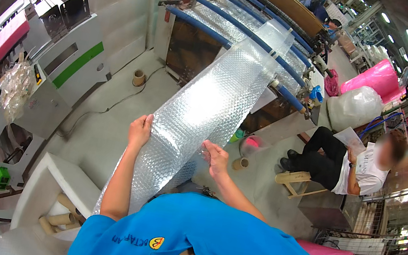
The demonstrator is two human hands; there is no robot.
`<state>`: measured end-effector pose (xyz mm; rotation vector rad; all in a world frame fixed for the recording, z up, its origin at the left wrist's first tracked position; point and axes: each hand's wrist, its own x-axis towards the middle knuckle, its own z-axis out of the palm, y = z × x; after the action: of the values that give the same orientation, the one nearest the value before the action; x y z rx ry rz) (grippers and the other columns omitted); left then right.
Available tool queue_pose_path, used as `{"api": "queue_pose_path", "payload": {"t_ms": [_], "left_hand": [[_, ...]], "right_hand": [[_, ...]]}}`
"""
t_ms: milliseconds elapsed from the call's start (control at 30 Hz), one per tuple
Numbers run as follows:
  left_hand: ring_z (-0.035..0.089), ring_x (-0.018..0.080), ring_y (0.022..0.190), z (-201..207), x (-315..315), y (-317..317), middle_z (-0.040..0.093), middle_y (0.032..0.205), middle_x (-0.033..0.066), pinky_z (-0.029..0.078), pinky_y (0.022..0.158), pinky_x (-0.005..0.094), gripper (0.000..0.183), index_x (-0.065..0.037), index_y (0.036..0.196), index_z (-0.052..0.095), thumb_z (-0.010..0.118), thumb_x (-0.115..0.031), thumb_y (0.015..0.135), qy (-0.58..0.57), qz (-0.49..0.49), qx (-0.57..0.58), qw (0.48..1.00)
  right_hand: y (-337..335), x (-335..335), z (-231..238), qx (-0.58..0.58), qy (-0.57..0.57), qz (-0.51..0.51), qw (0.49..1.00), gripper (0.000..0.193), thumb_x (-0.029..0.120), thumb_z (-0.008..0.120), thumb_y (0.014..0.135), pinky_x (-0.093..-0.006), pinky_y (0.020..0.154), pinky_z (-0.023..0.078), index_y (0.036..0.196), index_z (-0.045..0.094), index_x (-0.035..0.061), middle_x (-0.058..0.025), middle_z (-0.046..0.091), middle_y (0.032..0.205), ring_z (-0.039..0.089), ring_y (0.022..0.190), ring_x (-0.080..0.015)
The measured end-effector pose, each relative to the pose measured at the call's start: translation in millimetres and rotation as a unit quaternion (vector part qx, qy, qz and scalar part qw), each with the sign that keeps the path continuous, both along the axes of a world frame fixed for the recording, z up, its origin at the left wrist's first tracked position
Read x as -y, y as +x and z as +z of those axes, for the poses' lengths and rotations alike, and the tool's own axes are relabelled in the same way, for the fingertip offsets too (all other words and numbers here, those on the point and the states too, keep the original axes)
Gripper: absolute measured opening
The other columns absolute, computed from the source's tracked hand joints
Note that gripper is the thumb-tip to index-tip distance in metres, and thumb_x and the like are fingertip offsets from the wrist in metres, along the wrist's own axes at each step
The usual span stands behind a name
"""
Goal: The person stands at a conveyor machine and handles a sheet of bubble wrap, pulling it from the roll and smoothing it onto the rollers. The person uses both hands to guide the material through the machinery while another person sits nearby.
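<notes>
A long strip of clear bubble wrap (pixel 214 97) runs from the machine's blue rollers (pixel 237 23) down toward my body. My left hand (pixel 140 130) is closed on its left edge, with the thumb side up. At the opposite edge, my right hand (pixel 216 157) pinches the film between thumb and fingers. Between my hands the strip hangs fairly taut and catches a bright glare. Its lower end passes beside my left forearm and goes out of sight behind my blue shirt.
A grey machine with a green stripe (pixel 78 64) stands at left. Cardboard cores (pixel 62 219) lie in a white foam-lined holder; others (pixel 139 78) stand on the floor. At right, a seated person (pixel 365 165) holds a sheet near pink and clear rolls (pixel 368 79). A cable (pixel 110 107) crosses the floor.
</notes>
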<state>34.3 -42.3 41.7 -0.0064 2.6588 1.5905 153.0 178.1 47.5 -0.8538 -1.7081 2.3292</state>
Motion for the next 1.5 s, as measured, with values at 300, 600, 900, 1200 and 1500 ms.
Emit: {"api": "queue_pose_path", "payload": {"t_ms": [300,600,900,1200,1500], "left_hand": [[0.052,0.0145,0.065,-35.6,-2.1,5.1,0.057,0.073,0.0084,0.042,0.06,0.0283,0.032,0.001,0.08,0.052,0.064,-0.027,0.07,0.054,-0.127,0.105,0.985],[0.057,0.0238,0.076,-128.4,-18.2,-2.6,0.059,0.083,0.0155,0.042,0.069,0.0336,0.043,0.001,0.092,0.055,0.061,-0.035,0.07,-0.009,-0.132,0.168,0.977],[0.055,0.0277,0.088,-164.6,-38.2,-26.8,0.057,0.092,0.0191,0.042,0.076,0.0344,0.052,0.001,0.099,0.053,0.058,-0.042,0.07,-0.165,-0.178,0.256,0.936],[0.054,0.0299,0.089,-200.7,-72.8,-62.3,0.057,0.091,0.0201,0.042,0.077,0.0351,0.055,0.002,0.097,0.053,0.058,-0.045,0.069,-0.195,-0.176,0.309,0.914],[0.054,0.0301,0.088,-182.1,-167.8,-127.0,0.057,0.093,0.0175,0.042,0.076,0.0361,0.05,-0.001,0.1,0.051,0.057,-0.041,0.071,-0.132,-0.122,0.248,0.952]], "right_hand": [[0.6,1.1,-10.2,0.114,0.033,0.028,0.993,0.023,0.021,0.066,0.07,-0.0197,0.047,0.032,0.085,0.061,0.0041,0.0053,0.052,0.065,0.04,0.053,-0.0034],[-5.9,-21.2,-83.8,0.205,0.032,0.044,0.977,0.02,0.018,0.068,0.068,-0.0186,0.043,0.032,0.079,0.061,0.003,0.0039,0.049,0.058,0.04,0.048,-0.0041],[-18.2,-43.0,-137.6,0.241,0.069,0.09,0.964,0.018,0.021,0.069,0.066,-0.021,0.049,0.037,0.075,0.064,0.0054,0.0022,0.056,0.062,0.045,0.054,-0.0061],[-52.1,-83.4,-178.8,0.266,0.108,0.109,0.952,0.021,0.023,0.07,0.064,-0.0238,0.055,0.041,0.072,0.064,0.0047,-0.0014,0.059,0.066,0.05,0.059,-0.0077],[-119.3,-151.6,-129.9,0.188,0.149,0.067,0.969,0.016,0.018,0.068,0.066,-0.0221,0.059,0.04,0.072,0.062,0.0037,0.0002,0.059,0.069,0.049,0.062,-0.0071]]}}
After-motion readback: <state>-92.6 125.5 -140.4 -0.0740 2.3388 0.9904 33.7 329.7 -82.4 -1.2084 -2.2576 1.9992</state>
